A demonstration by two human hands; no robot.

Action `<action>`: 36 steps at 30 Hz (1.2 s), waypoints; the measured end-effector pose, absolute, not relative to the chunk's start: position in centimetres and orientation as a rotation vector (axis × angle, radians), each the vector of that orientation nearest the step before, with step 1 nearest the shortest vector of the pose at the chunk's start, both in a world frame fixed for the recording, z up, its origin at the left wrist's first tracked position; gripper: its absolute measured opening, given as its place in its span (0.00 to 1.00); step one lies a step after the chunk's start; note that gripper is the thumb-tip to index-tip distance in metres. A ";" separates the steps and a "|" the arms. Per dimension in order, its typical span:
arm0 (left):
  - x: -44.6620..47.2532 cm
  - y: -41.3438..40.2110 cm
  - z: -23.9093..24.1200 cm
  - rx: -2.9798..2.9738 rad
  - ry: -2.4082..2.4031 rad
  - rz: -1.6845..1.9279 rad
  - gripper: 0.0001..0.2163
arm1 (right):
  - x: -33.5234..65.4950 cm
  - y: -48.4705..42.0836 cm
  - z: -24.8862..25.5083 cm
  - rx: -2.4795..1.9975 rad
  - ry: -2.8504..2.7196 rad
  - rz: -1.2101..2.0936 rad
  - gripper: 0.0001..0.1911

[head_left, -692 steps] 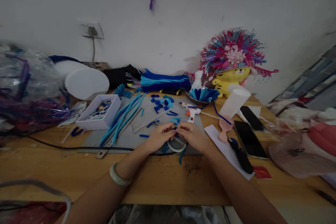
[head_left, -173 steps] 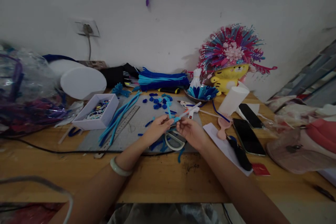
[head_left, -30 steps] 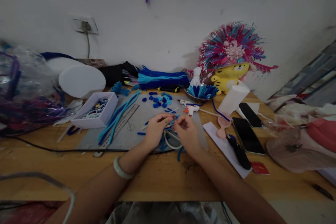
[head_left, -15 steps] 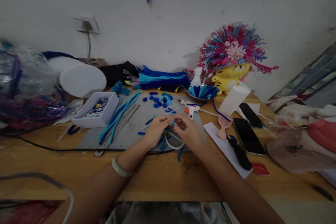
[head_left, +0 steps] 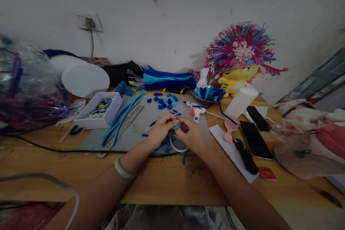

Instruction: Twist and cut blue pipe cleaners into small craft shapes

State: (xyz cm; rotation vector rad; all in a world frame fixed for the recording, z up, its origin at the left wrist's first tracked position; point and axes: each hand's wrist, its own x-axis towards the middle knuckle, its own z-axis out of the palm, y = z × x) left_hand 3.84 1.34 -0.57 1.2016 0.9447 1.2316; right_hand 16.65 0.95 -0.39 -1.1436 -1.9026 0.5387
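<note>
My left hand [head_left: 161, 129] and my right hand [head_left: 191, 134] meet over the grey mat [head_left: 134, 133] in the middle of the wooden table [head_left: 161, 183]. Both pinch a small light-blue pipe-cleaner piece [head_left: 177, 127] between their fingertips. Under my hands lie white-handled scissors [head_left: 176, 146] and a few dark blue pipe-cleaner bits. Small blue folded pieces [head_left: 164, 101] lie farther back on the mat. A white glue gun [head_left: 196, 111] rests just beyond my right hand.
Long light-blue pipe cleaners [head_left: 122, 118], a metal ruler [head_left: 121, 131] and a white bead box [head_left: 98, 109] lie left. Two phones [head_left: 254, 134], a pink comb [head_left: 229, 129] and a white cup [head_left: 241, 102] lie right. A yellow plush with a beaded headdress [head_left: 239, 61] stands behind.
My hands have stayed together on the small blue piece, shifting slightly back over the mat. Since about six seconds ago, the glue gun has been set down on the mat.
</note>
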 end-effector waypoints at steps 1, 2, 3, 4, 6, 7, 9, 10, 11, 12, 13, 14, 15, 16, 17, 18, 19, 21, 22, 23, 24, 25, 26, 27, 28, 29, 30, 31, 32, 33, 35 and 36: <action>3.9 1.4 -0.6 1.199 0.956 1.253 0.05 | 16.6 1.0 -0.5 -1.142 -1.901 0.539 0.03; 4.0 1.4 -0.7 1.196 0.967 1.271 0.05 | 16.5 1.1 -0.6 -1.144 -1.894 0.549 0.03; 4.0 1.4 -0.7 1.191 0.976 1.285 0.05 | 16.5 1.2 -0.6 -1.151 -1.879 0.566 0.03; 4.1 1.4 -0.7 1.187 0.983 1.297 0.05 | 16.4 1.2 -0.6 -1.161 -1.859 0.592 0.03; 4.2 1.4 -0.8 1.184 0.991 1.304 0.05 | 16.3 1.2 -0.4 -1.177 -1.801 0.679 0.03; 4.3 1.4 -0.7 1.178 0.994 1.303 0.05 | 16.3 1.1 -0.2 -1.180 -1.766 0.739 0.03; 4.4 1.3 -0.7 1.154 0.991 1.298 0.05 | 16.3 0.9 0.3 -1.185 -1.695 0.886 0.03; 4.5 1.3 -0.6 1.139 0.987 1.296 0.05 | 16.3 0.9 0.5 -1.188 -1.659 0.963 0.03; 4.5 1.3 -0.5 1.124 0.982 1.294 0.05 | 16.3 0.8 0.7 -1.190 -1.626 1.033 0.03; 4.5 1.3 -0.5 1.113 0.978 1.292 0.05 | 16.3 0.7 0.9 -1.189 -1.596 1.094 0.03; 4.5 1.3 -0.4 1.101 0.978 1.296 0.05 | 16.3 0.7 1.0 -1.186 -1.570 1.144 0.04; 4.5 1.3 -0.3 1.082 0.984 1.303 0.06 | 16.2 0.6 1.0 -1.180 -1.549 1.179 0.04; 4.4 1.4 -0.3 1.061 0.994 1.305 0.06 | 16.2 0.5 0.9 -1.175 -1.535 1.197 0.04; 4.3 1.5 -0.2 1.041 1.005 1.303 0.07 | 16.1 0.5 0.8 -1.171 -1.530 1.200 0.04; 4.3 1.6 -0.2 1.027 1.017 1.302 0.07 | 16.0 0.4 0.6 -1.172 -1.533 1.194 0.04; 4.2 1.7 -0.3 1.025 1.028 1.302 0.08 | 15.9 0.4 0.4 -1.172 -1.543 1.181 0.04; 4.1 1.8 -0.3 1.035 1.040 1.303 0.08 | 15.9 0.4 0.3 -1.173 -1.556 1.164 0.04; 4.0 1.9 -0.4 1.091 1.059 1.312 0.08 | 15.8 0.3 0.1 -1.187 -1.572 1.140 0.03; 4.0 2.0 -0.4 1.124 1.068 1.319 0.08 | 15.7 0.2 0.1 -1.196 -1.570 1.134 0.03; 3.9 2.0 -0.4 1.155 1.074 1.318 0.07 | 15.7 0.1 0.1 -1.201 -1.563 1.126 0.03; 3.9 2.0 -0.4 1.179 1.081 1.315 0.07 | 15.7 0.1 0.2 -1.200 -1.554 1.119 0.03; 3.9 2.0 -0.4 1.192 1.089 1.315 0.07 | 15.6 0.0 0.2 -1.194 -1.547 1.115 0.03; 3.9 2.0 -0.3 1.194 1.097 1.318 0.07 | 15.6 -0.1 0.3 -1.183 -1.542 1.118 0.03; 3.9 1.9 -0.2 1.187 1.104 1.322 0.07 | 15.5 -0.2 0.4 -1.171 -1.538 1.128 0.03; 3.9 1.9 -0.1 1.173 1.107 1.323 0.07 | 15.5 -0.3 0.4 -1.163 -1.533 1.138 0.03; 3.9 2.0 -0.1 1.159 1.106 1.323 0.07 | 15.4 -0.4 0.5 -1.160 -1.529 1.148 0.03; 3.9 2.0 0.0 1.147 1.099 1.323 0.08 | 15.4 -0.5 0.5 -1.158 -1.520 1.159 0.03; 3.9 2.1 -0.1 1.137 1.089 1.322 0.08 | 15.3 -0.5 0.5 -1.153 -1.509 1.170 0.02; 4.0 2.2 -0.2 1.131 1.080 1.322 0.08 | 15.3 -0.6 0.5 -1.145 -1.494 1.186 0.02; 4.0 2.3 -0.3 1.132 1.076 1.321 0.08 | 15.2 -0.6 0.5 -1.134 -1.472 1.216 0.02; 3.9 2.4 -0.4 1.176 1.107 1.322 0.09 | 15.2 -0.6 0.5 -1.092 -1.371 1.334 0.01; 3.9 2.3 -0.5 1.224 1.151 1.327 0.09 | 15.2 -0.5 0.5 -1.061 -1.281 1.412 0.02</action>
